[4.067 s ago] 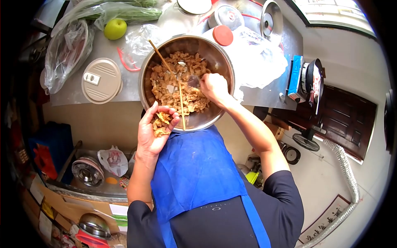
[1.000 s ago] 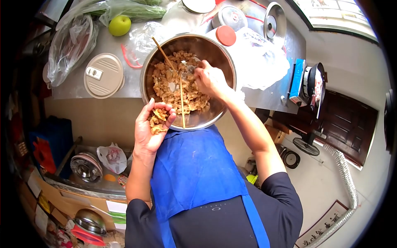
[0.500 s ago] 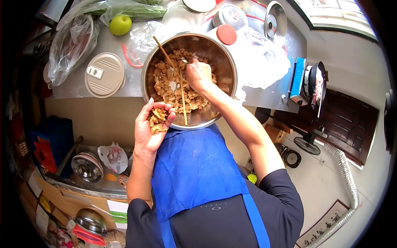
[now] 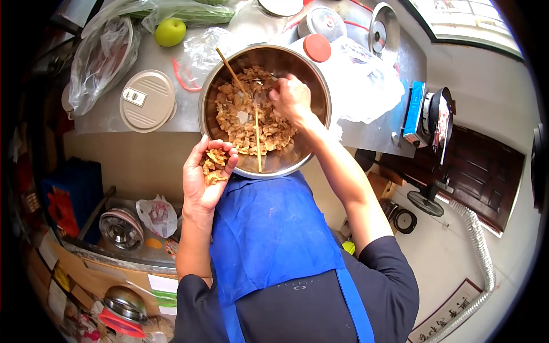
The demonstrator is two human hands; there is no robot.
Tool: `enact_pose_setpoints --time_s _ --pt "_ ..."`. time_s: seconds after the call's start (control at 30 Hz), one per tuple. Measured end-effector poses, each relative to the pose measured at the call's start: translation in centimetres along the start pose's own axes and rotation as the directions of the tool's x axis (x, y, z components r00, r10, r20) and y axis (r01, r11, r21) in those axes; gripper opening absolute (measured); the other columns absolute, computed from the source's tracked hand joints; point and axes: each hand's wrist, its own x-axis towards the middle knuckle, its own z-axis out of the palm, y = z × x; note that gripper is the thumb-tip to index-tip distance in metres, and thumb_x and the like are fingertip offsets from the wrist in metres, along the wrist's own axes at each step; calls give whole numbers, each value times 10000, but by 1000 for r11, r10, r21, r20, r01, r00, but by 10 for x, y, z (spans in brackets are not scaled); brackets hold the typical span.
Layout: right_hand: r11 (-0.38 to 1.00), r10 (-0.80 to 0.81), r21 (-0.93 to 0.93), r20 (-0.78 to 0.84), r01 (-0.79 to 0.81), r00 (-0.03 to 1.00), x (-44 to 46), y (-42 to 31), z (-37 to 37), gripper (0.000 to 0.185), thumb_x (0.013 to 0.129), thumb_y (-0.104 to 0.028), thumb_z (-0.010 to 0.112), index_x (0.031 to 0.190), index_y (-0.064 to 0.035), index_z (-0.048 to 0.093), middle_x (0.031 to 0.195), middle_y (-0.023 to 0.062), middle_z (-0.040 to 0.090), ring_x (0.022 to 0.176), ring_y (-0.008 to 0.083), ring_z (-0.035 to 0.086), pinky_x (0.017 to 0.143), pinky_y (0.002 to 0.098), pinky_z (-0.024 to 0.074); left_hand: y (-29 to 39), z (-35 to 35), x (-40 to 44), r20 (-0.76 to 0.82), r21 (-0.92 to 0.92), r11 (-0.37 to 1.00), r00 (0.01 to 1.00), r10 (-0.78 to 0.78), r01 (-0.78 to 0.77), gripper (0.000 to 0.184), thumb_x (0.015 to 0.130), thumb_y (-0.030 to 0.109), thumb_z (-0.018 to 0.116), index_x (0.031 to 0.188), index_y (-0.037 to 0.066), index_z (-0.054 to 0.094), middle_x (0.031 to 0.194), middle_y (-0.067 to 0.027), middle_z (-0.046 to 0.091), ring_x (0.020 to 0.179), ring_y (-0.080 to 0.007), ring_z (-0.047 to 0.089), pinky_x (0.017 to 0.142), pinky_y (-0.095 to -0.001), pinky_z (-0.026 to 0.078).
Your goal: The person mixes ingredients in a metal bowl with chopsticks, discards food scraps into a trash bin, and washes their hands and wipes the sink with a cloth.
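A large steel bowl at the table's front edge holds many brown, fried-looking food pieces. My right hand is inside it on the right, fingers curled down at the pieces; what they grip is hidden. Outside the bowl's lower left rim, my left hand is cupped palm up around several golden-brown fried pieces. Two wooden chopsticks rest in the bowl: one chopstick leans over the far left rim, the other chopstick points toward me.
Left on the metal table are a beige lidded container, a green apple and a bagged bowl. Behind the steel bowl stands a red-lidded jar. White plastic bags lie to the right, near a blue box.
My right hand has shifted right within the bowl, away from the chopsticks. My left hand still cups its pieces, almost in the same place. The view has moved slightly.
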Motion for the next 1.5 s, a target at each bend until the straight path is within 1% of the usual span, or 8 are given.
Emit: enact_pose_setpoints --time_s 0.4,0.6,0.73,1.0,1.13,1.27,1.4,1.5 --pt "983 -83 168 44 74 996 -14 -28 -40 147 827 -186 703 828 -39 711 880 133 623 807 336 656 751 446 532 -5 2 3 0 22 999 999 -34 34 318 1023 257 575 918 -9 711 958 -164 718 926 -298 695 862 -392 614" --pt "725 -445 534 -117 434 888 -64 -99 -117 129 782 -133 774 808 -56 674 805 81 598 704 251 643 582 357 521 -13 1 6 -61 104 995 998 -2 9 331 1034 285 541 953 3 695 961 -143 710 909 -264 692 836 -383 599" --pt "795 -551 317 19 518 834 -89 -125 -129 135 785 -112 742 845 -68 629 871 65 581 667 206 641 528 336 511 -18 2 9 -103 117 992 994 -40 52 324 1037 295 530 959 26 695 956 -110 714 874 -225 687 719 -330 562" --pt "762 -508 436 -54 478 859 -96 -103 -133 270 749 -7 671 1011 -70 694 877 71 611 642 259 647 561 362 538 -12 6 3 -85 48 998 996 -39 43 334 1033 286 542 927 5 689 937 -152 710 885 -276 696 836 -387 602" --pt "937 -309 209 128 279 942 -86 -55 -97 305 773 -9 643 1057 -94 712 897 101 613 780 298 675 669 393 557 0 0 -1 -42 31 999 999 -16 17 295 1018 241 583 887 7 705 943 -156 723 919 -293 698 855 -387 614" --pt "938 -346 143 336 316 876 -89 -29 -50 421 792 -19 620 1202 -100 673 1093 163 567 865 332 671 733 412 570 10 -3 -1 -53 -2 1000 999 10 -10 279 1014 232 592 903 5 710 945 -157 722 919 -293 697 852 -391 615" --pt "874 -475 87 366 479 800 -87 -34 -34 297 899 -125 543 1167 -91 666 1043 201 512 769 337 654 691 416 571 13 -2 -3 -45 10 1000 999 16 -15 276 1013 232 594 913 4 712 958 -163 719 928 -290 695 850 -390 616" --pt "847 -527 171 133 504 840 -80 -31 -39 233 868 -98 611 1086 -97 692 1007 137 567 771 300 669 634 392 576 15 -3 -2 -41 6 1000 999 17 -17 277 1013 231 593 913 2 712 963 -162 718 935 -290 694 849 -388 616"
